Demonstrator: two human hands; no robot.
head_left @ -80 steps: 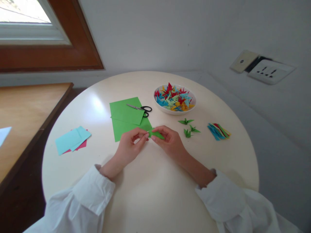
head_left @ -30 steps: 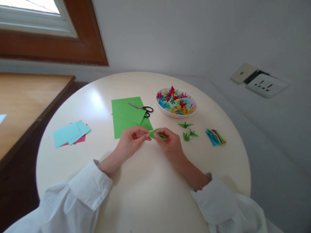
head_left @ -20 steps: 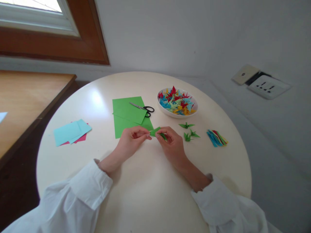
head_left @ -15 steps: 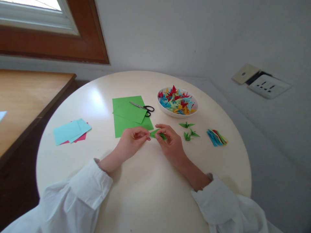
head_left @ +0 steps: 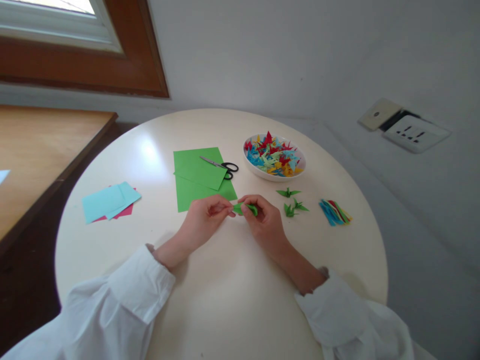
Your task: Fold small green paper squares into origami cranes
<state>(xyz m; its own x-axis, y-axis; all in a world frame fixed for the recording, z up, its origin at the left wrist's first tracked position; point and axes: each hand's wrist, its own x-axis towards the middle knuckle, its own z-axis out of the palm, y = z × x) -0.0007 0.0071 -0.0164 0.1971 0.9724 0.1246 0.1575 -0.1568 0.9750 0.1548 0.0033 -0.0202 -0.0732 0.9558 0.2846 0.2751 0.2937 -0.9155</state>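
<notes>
Worktop: round and off-white [head_left: 225, 310], standing close to pale walls.
Folded paper: a small green piece [head_left: 238, 208] held above the worktop, near its middle, between both hands.
Left hand: thumb and forefinger closed together [head_left: 205, 216], pinching the paper's left end.
Right hand: fingers curled [head_left: 265, 220], thumb pressed over the paper's right part.
Green cranes: three small ones [head_left: 288, 210] on the worktop, just beyond the right hand and to its right.
Green sheets: a smaller one overlapping a larger [head_left: 198, 170], beyond the left hand.
Scissors: black-handled [head_left: 221, 165], blades on the sheets, handles at their right edge.
Bowl: white and shallow [head_left: 268, 177], full of folded cranes [head_left: 273, 155] in red, blue, yellow and pale green.
Paper strips: a fanned bundle [head_left: 335, 212] at far right, blue, red, green and yellow.
Light-blue paper: overlapping pieces [head_left: 107, 201] at far left, over pinkish-red paper [head_left: 125, 211].
Room: brown window frame [head_left: 138, 65] upper left, wooden surface [head_left: 48, 130] below it, wall socket [head_left: 414, 133] at right.
Hard to see: fingers cover part of the folded paper, so its exact shape cannot be told; window, wooden surface and white sleeves [head_left: 138, 285] run out of view.
</notes>
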